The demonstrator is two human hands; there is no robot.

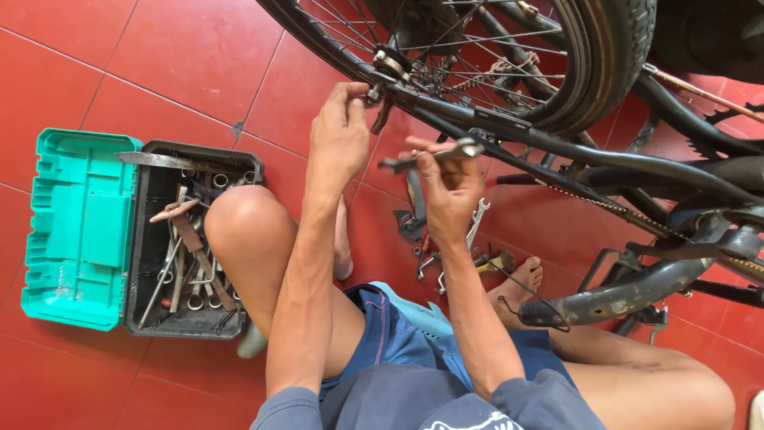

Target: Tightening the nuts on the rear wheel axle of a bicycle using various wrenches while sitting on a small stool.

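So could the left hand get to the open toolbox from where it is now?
Probably yes. The left hand is up at the wheel axle, fingers pinched on a small part there; the toolbox lies open beside the bent left knee, which it would have to reach around.

Single head cam, looking steeply down over seated person's arms at red tile floor; close range, bicycle wheel top, toolbox left; probably slightly tilted.

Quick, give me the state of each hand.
Left hand: fingers pinched on the wheel axle nut.
Right hand: closed, holding a wrench.
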